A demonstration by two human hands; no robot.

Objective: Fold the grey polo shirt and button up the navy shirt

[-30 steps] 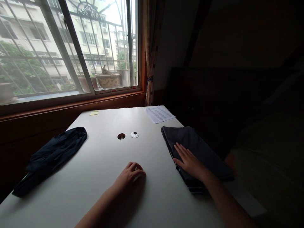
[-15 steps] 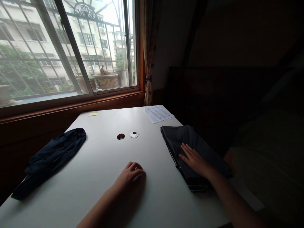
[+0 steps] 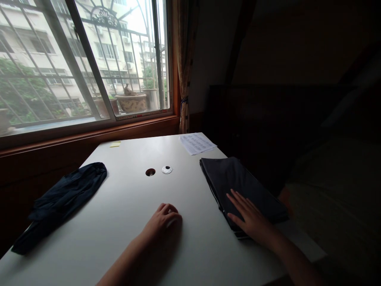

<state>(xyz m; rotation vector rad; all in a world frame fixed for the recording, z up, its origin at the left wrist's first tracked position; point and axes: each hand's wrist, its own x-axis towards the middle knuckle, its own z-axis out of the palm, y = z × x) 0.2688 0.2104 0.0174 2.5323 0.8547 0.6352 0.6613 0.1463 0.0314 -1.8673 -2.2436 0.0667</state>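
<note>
Right hand [image 3: 251, 216]: lay flat, fingers apart, gripping nothing, palm down on the near end of the folded cloth [image 3: 235, 178], which sat along the right edge of the tabletop [image 3: 127, 210]. Left hand [image 3: 163, 220]: rested near the front middle, fingers curled in, nothing seen inside. Also present: 1 crumpled garment [image 3: 62, 196] at the left edge, 1 hole [image 3: 150, 172] with 1 cap [image 3: 167, 169] just beside it, 1 paper [image 3: 196, 143] at the far right corner.
</note>
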